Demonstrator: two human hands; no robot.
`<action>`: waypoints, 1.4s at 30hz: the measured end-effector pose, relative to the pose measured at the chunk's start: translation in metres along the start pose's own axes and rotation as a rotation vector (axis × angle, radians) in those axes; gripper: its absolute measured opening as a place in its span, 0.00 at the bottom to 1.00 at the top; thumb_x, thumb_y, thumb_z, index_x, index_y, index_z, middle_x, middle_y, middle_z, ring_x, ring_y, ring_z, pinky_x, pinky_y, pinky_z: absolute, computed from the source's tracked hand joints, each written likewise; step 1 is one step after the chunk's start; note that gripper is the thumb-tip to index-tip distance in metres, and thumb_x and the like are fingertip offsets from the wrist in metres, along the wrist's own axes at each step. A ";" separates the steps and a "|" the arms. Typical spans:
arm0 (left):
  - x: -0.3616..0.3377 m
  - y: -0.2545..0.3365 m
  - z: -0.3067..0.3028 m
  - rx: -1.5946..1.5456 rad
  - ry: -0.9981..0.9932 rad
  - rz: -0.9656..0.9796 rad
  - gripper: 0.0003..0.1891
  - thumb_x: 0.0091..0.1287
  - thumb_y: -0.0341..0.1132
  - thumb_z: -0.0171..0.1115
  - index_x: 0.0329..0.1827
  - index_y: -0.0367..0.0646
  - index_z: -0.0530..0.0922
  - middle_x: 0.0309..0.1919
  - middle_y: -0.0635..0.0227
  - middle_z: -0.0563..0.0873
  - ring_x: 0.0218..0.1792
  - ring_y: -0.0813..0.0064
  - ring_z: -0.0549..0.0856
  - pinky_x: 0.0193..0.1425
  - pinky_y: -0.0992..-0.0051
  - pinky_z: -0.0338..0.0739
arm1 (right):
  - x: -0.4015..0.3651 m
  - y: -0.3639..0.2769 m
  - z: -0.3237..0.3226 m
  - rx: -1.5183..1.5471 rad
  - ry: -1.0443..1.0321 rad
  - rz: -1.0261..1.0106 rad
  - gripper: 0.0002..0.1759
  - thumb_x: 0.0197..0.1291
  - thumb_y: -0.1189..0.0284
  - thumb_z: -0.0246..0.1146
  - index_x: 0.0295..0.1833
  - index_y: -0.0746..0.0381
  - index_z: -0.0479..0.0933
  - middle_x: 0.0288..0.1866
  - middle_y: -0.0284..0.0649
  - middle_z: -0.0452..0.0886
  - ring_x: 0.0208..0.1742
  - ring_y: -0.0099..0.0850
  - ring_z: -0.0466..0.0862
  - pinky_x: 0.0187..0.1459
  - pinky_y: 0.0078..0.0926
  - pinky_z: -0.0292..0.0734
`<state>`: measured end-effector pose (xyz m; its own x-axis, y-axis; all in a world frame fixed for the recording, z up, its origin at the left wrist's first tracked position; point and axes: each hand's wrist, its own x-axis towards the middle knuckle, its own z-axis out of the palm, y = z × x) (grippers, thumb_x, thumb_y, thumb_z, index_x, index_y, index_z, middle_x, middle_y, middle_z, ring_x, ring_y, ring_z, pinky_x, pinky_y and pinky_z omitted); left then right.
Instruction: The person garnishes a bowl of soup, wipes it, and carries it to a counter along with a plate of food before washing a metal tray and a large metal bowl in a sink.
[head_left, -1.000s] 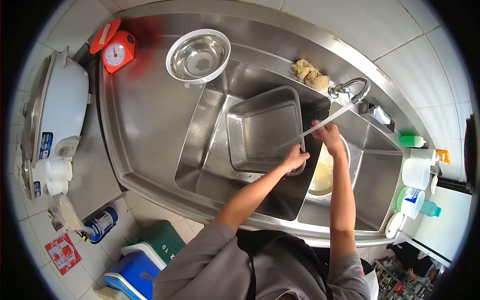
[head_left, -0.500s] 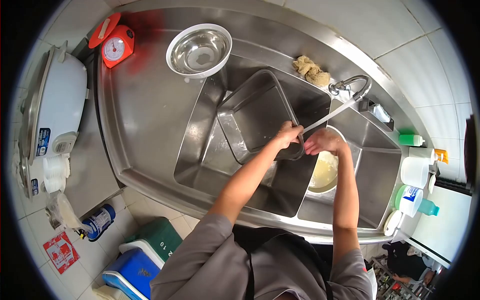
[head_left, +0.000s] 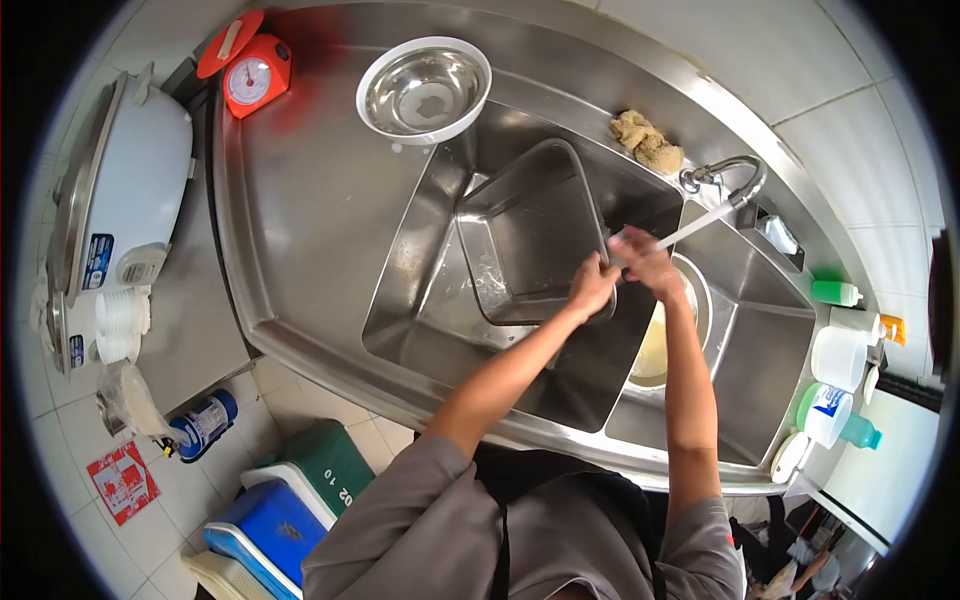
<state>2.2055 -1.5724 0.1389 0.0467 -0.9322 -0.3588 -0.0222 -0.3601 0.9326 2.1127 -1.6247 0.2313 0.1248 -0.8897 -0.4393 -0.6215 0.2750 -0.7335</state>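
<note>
In the head view, my left hand (head_left: 594, 287) is closed round the near right rim of a grey rectangular tub (head_left: 530, 235), which lies tilted in the left sink basin. My right hand (head_left: 645, 262), its fingers smeared by motion, is right beside that rim, close to my left hand. A white streak (head_left: 700, 222), which looks like running water, slants from the curved faucet (head_left: 745, 180) to my right hand. Partly hidden under my right forearm, a round white bowl with cloudy yellowish liquid (head_left: 652, 350) stands in the right sink basin (head_left: 760, 340).
A metal bowl inside a white one (head_left: 425, 95) stands on the drainboard (head_left: 310, 220), near a red scale (head_left: 258, 78). A tan cloth (head_left: 648, 142) lies behind the faucet. Bottles and tubs, including a green bottle (head_left: 836, 293), line the right edge. Another person appears lower right.
My right hand has moved up and left, from over the bowl to the tub's rim and into the white streak. My left hand keeps its hold. The whole view has shifted slightly.
</note>
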 end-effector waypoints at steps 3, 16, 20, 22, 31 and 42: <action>-0.031 -0.017 0.025 -0.082 0.076 0.062 0.18 0.63 0.42 0.48 0.46 0.35 0.70 0.34 0.52 0.80 0.39 0.57 0.79 0.45 0.66 0.70 | 0.039 0.054 0.038 -0.425 -0.010 -0.146 0.32 0.47 0.62 0.62 0.56 0.67 0.66 0.40 0.58 0.77 0.42 0.47 0.79 0.38 0.37 0.75; -0.070 -0.139 -0.042 0.313 -0.560 -0.171 0.35 0.66 0.60 0.24 0.49 0.41 0.75 0.50 0.53 0.77 0.55 0.58 0.73 0.58 0.63 0.65 | -0.040 0.005 0.009 -0.391 0.299 0.060 0.19 0.44 0.73 0.55 0.46 0.63 0.76 0.31 0.57 0.78 0.37 0.51 0.78 0.41 0.41 0.71; -0.059 -0.185 -0.062 0.618 -0.415 -0.180 0.31 0.65 0.58 0.32 0.58 0.44 0.68 0.51 0.55 0.76 0.55 0.54 0.72 0.59 0.64 0.65 | -0.058 -0.006 -0.006 -0.440 0.472 -0.135 0.18 0.44 0.74 0.55 0.45 0.62 0.77 0.22 0.55 0.76 0.29 0.51 0.78 0.35 0.41 0.71; -0.057 -0.185 -0.054 0.946 0.285 -0.592 0.34 0.63 0.57 0.41 0.68 0.48 0.50 0.56 0.50 0.71 0.57 0.49 0.70 0.61 0.58 0.62 | -0.076 -0.015 -0.019 -0.382 0.515 -0.048 0.17 0.45 0.74 0.55 0.44 0.64 0.77 0.17 0.49 0.75 0.20 0.40 0.78 0.30 0.35 0.71; 0.003 -0.152 -0.076 -0.791 0.926 -0.466 0.24 0.64 0.46 0.52 0.55 0.37 0.66 0.45 0.54 0.78 0.43 0.60 0.78 0.45 0.68 0.74 | -0.103 0.013 -0.048 -0.094 0.598 -0.044 0.13 0.44 0.75 0.55 0.37 0.68 0.77 0.15 0.35 0.72 0.19 0.19 0.69 0.24 0.22 0.66; -0.012 -0.093 -0.032 0.710 0.230 -0.155 0.35 0.66 0.55 0.37 0.69 0.42 0.45 0.68 0.46 0.42 0.68 0.48 0.43 0.69 0.55 0.41 | -0.113 0.001 -0.048 -0.118 0.571 -0.057 0.13 0.43 0.76 0.55 0.36 0.71 0.77 0.17 0.39 0.77 0.21 0.21 0.74 0.27 0.23 0.69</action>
<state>2.2389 -1.5268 0.0580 0.3069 -0.8663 -0.3941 -0.6318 -0.4951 0.5963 2.0612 -1.5412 0.3053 -0.2556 -0.9664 -0.0277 -0.7121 0.2076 -0.6707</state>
